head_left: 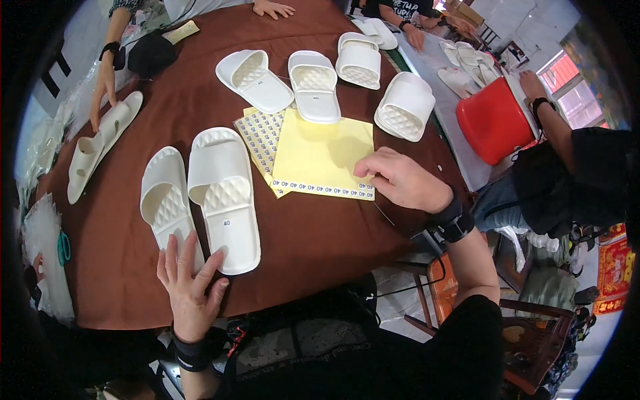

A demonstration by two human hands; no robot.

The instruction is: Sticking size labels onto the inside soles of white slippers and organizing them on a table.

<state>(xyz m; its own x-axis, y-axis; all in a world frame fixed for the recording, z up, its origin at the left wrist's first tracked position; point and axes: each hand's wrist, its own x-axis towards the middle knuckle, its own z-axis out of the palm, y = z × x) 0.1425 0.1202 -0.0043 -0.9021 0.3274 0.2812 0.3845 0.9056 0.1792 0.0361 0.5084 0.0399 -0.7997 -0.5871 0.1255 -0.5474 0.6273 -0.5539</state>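
Note:
My left hand (187, 283) lies with its fingers spread on the heel end of a white slide slipper (175, 193), the left one of a pair. Its mate (225, 213), with a small round sticker on the insole, lies close beside it on the right. Over the right edge of a yellow sticker sheet (323, 153) is my right hand (400, 179), fingers curled and thumb and forefinger drawn together. Whatever they pinch is hidden. A row of small white stickers runs along the sheet's near edge. Beneath it, another sticker sheet (259, 137) sticks out on the left.
Several white slippers (315, 87) lie beyond the sheets on the brown tablecloth (300, 253). At the left, another person's hand (103, 93) touches a slipper (100, 147). A red bucket (493, 120) and more slippers stand on a table at right, where other people are.

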